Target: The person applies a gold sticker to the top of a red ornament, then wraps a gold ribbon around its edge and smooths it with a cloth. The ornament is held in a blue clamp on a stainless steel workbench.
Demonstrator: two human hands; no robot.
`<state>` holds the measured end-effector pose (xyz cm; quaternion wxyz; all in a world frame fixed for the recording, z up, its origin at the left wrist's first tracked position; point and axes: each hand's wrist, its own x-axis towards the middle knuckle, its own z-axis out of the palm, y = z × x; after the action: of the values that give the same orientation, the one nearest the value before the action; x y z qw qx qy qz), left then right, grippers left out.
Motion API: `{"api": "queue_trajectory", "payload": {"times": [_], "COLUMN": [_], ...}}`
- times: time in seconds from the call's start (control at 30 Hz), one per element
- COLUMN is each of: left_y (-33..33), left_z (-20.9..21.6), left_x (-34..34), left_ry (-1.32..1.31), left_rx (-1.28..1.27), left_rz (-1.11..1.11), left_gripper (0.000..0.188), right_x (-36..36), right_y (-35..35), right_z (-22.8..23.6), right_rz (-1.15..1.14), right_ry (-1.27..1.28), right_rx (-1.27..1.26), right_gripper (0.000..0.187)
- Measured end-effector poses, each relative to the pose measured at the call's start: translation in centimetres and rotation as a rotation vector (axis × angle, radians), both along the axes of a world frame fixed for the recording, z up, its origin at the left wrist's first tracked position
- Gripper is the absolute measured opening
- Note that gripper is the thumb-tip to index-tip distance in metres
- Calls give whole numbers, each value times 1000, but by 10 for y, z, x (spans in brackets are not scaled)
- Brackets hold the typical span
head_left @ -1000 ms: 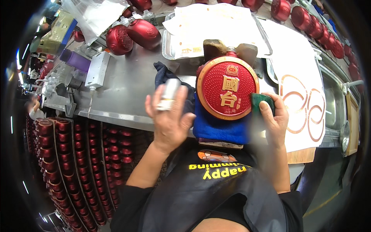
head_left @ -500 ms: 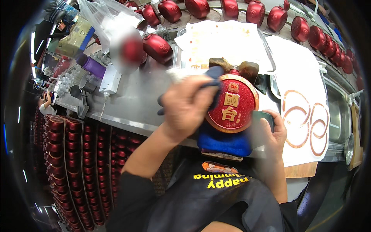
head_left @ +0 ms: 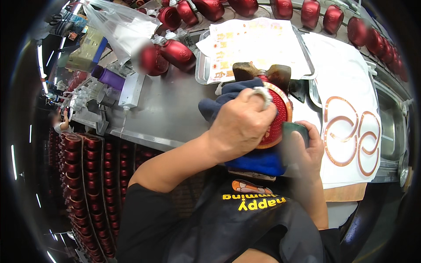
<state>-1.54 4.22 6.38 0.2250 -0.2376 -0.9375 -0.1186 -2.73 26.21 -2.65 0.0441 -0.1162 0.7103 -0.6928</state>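
A round red bottle [head_left: 279,125] with a gold-patterned rim lies face up on a blue cloth pad [head_left: 256,162], its neck between two dark brown blocks [head_left: 279,75]. My left hand [head_left: 243,122] is closed on a bunched dark blue cloth [head_left: 211,106], and a whitish bit [head_left: 263,94] sticks out by the fingers. Hand and cloth lie over the bottle's face, hiding most of its raised gold characters. At the bottle's right side, my right hand [head_left: 311,147] grips a dark green flat piece [head_left: 294,130] between thumb and fingers. That piece is partly blurred.
Printed sheets [head_left: 250,39] lie on a metal tray beyond the bottle. To the right, copper-coloured rings [head_left: 342,147] rest on white paper [head_left: 333,79]. Red bottles [head_left: 280,8] line the back, and two more [head_left: 177,55] stand near a plastic bag [head_left: 120,24]. A white box [head_left: 131,90] is at left.
My left hand has moved right with the dark blue cloth, from the bottle's left edge onto its face, covering the gold characters. My right hand stays at the bottle's right side.
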Motion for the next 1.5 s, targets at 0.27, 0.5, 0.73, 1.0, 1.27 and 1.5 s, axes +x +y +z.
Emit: {"api": "queue_trajectory", "payload": {"times": [0.27, 0.5, 0.73, 1.0, 1.27, 1.5], "left_y": [-17, 14, 2, 0, -44, -42], "left_z": [10, -7, -10, -16, -18, 8], "left_x": [8, 22, 38, 59, 21, -39], "left_ry": [30, 67, 25, -77, -89, -150], "left_rx": [28, -65, -35, 18, 537, 265], "left_rz": [84, -66, 107, 82, 94, -31], "left_gripper": [7, 15, 22, 41, 30, 19], "right_x": [1, 1, 0, 3, 3, 4], "right_y": [0, -1, 1, -2, 0, -1], "right_z": [-2, 2, 5, 2, 4, 4], "right_rz": [15, 51, 74, 6, 16, 36], "right_ry": [-8, 78, 67, 48, -11, 6], "right_rx": [27, 39, 58, 59, 70, 55], "right_gripper": [31, 29, 31, 33, 33, 32]}}
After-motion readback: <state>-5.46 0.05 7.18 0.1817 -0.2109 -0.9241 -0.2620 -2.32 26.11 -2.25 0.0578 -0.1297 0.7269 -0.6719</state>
